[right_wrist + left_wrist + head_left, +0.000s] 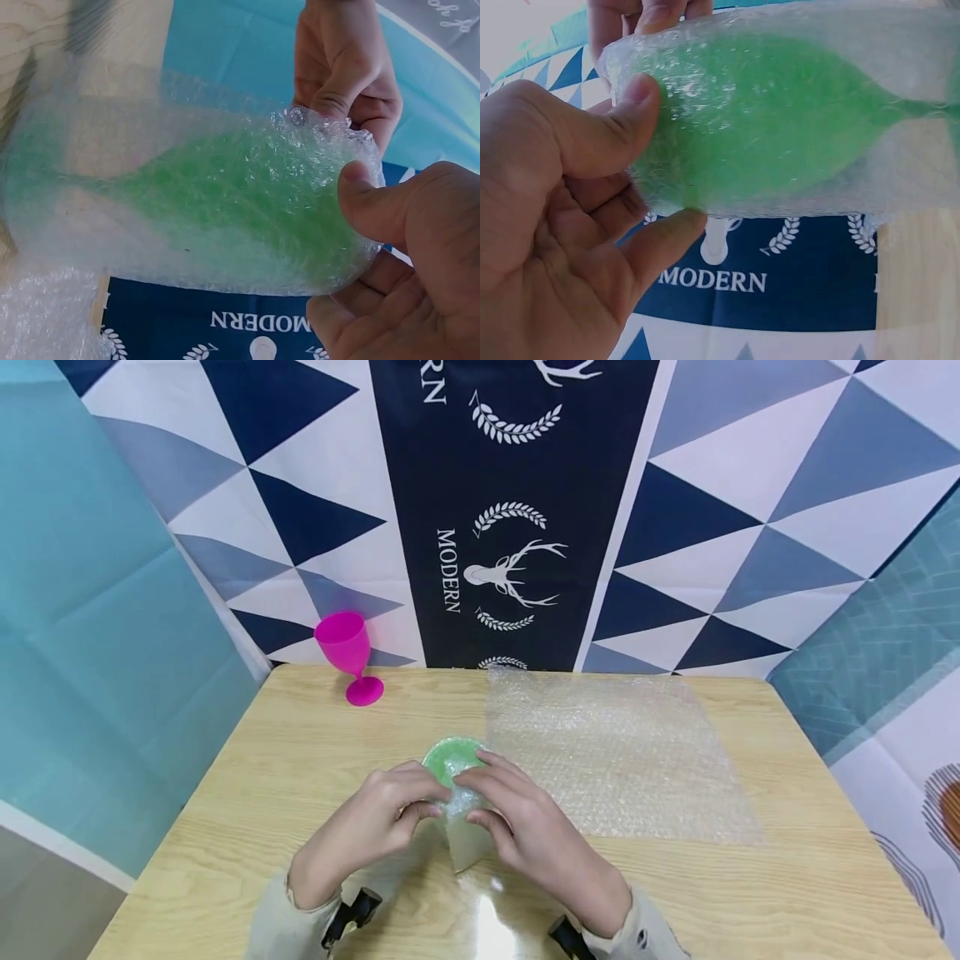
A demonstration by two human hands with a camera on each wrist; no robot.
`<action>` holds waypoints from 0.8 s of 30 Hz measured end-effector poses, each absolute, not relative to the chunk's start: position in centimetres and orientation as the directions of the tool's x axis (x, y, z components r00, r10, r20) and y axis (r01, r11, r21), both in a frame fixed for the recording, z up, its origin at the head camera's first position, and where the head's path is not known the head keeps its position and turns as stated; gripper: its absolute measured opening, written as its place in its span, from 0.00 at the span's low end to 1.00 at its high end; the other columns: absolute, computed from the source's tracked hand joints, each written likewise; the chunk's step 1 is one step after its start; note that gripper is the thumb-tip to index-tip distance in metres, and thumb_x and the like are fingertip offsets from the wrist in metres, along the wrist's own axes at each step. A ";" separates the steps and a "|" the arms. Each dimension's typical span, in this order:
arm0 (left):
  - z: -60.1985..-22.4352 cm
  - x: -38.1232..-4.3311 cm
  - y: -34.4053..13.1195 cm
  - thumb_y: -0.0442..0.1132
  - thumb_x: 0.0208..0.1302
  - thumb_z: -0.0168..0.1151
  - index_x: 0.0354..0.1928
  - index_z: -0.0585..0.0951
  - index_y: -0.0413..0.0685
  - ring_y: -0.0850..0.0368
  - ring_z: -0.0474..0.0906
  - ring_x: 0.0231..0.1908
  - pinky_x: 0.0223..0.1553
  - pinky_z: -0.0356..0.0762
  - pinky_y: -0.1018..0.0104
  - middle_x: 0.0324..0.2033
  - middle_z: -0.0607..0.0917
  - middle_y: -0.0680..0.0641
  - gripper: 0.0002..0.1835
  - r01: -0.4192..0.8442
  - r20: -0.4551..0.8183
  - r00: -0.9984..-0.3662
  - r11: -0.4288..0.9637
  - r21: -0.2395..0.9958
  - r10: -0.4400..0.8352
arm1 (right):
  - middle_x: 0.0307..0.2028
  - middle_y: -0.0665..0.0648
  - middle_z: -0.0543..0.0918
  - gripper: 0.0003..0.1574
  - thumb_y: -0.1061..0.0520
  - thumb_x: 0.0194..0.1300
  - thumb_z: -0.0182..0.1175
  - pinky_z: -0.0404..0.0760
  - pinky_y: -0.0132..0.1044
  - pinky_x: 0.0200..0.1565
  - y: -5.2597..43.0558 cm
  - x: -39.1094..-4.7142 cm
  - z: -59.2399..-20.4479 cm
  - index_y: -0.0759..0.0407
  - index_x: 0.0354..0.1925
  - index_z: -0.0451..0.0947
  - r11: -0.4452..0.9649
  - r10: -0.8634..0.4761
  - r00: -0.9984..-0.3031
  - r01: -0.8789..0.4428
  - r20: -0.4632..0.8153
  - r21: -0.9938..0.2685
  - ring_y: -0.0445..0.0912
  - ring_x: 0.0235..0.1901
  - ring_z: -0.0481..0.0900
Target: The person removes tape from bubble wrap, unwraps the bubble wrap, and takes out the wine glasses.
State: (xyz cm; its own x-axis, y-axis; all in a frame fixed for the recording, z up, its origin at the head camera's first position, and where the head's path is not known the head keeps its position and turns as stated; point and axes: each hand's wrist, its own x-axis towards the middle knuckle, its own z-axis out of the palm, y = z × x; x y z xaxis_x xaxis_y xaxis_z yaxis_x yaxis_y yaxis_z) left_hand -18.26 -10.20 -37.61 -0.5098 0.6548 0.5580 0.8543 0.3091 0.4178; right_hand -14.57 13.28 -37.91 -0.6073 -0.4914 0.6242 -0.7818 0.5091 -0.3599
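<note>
A green goblet (772, 112) stands upright on the table, wrapped in a sleeve of bubble wrap (225, 262); its bowl, stem and foot show through the plastic. At its top, my left hand (386, 806) pinches the wrap's edge between thumb and fingers. My right hand (525, 810) holds the opposite side of the same rim, thumb in front and fingers reaching over the far edge. In the right wrist view the wrap looks crumpled at the top, between the two hands.
A pink goblet (347, 647) stands at the table's back left. Behind the right hand, a flat sheet of bubble wrap (615, 752) covers part of the wooden table (300, 760). A patterned cloth (510, 460) hangs along the back edge.
</note>
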 end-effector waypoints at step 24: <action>-36.5 -15.7 -8.0 0.35 0.61 0.74 0.37 0.86 0.53 0.69 0.81 0.35 0.38 0.82 0.79 0.32 0.87 0.61 0.06 0.867 0.578 -0.494 0.415 0.276 0.650 | 0.57 0.58 0.84 0.29 0.44 0.65 0.71 0.73 0.58 0.70 13.9 -12.7 -36.2 0.59 0.58 0.81 0.597 -0.563 -0.576 -0.779 0.592 -0.191 0.61 0.70 0.73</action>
